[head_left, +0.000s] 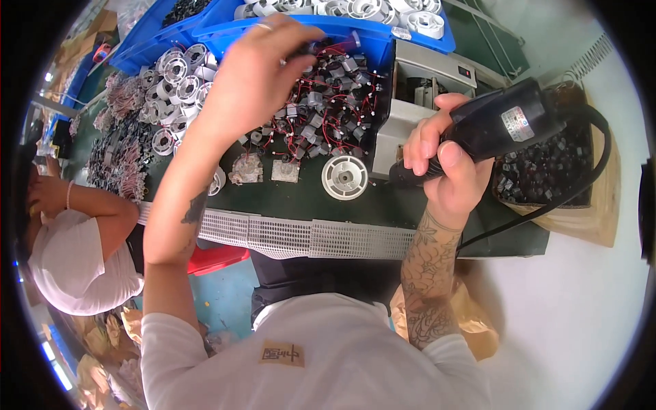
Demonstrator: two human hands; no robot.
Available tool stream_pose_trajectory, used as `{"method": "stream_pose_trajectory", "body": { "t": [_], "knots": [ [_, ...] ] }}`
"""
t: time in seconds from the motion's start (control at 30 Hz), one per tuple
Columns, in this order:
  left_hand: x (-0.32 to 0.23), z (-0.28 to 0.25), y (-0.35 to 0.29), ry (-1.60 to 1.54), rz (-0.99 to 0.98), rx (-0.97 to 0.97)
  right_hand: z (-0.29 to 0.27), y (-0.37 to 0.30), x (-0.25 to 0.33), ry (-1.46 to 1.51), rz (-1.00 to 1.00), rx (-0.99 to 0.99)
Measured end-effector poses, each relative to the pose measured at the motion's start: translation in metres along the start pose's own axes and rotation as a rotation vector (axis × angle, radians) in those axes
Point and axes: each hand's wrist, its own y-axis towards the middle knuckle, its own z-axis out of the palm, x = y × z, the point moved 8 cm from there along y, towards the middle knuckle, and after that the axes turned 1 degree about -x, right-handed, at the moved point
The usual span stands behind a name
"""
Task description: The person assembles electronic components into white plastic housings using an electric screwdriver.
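My right hand (444, 147) is wrapped round a black corded electric screwdriver (502, 119), whose narrow end points down and to the left over the bench. My left hand (266, 65), blurred by motion, is raised over a heap of small grey-and-black parts with red wires (321, 113). Its thumb and fingers close about a dark part with red wires (316, 49), which is smeared and partly hidden. Between the hands, near the bench's front edge, a round white plastic housing (344, 178) lies with its hub facing up. Left of it are two small squarish pieces (285, 171).
White round housings (179, 85) and bundled wires (113, 160) fill the left side. Behind stands a blue bin (294, 24) of white parts. A grey metal fixture (420, 75) and a box of dark parts (543, 171) sit at right. A co-worker's arm (92, 205) rests at far left.
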Motion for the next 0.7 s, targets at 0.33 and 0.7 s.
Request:
{"method": "stream_pose_trajectory", "body": {
  "t": [0.33, 0.7],
  "knots": [
    [-0.060, 0.053, -0.086, -0.307, -0.366, 0.063, -0.002, -0.001, 0.011, -0.004, -0.030, 0.006],
    [-0.065, 0.056, -0.089, -0.304, -0.345, 0.060, -0.010, -0.006, 0.047, -0.136, -0.225, -0.056]
  ]
}}
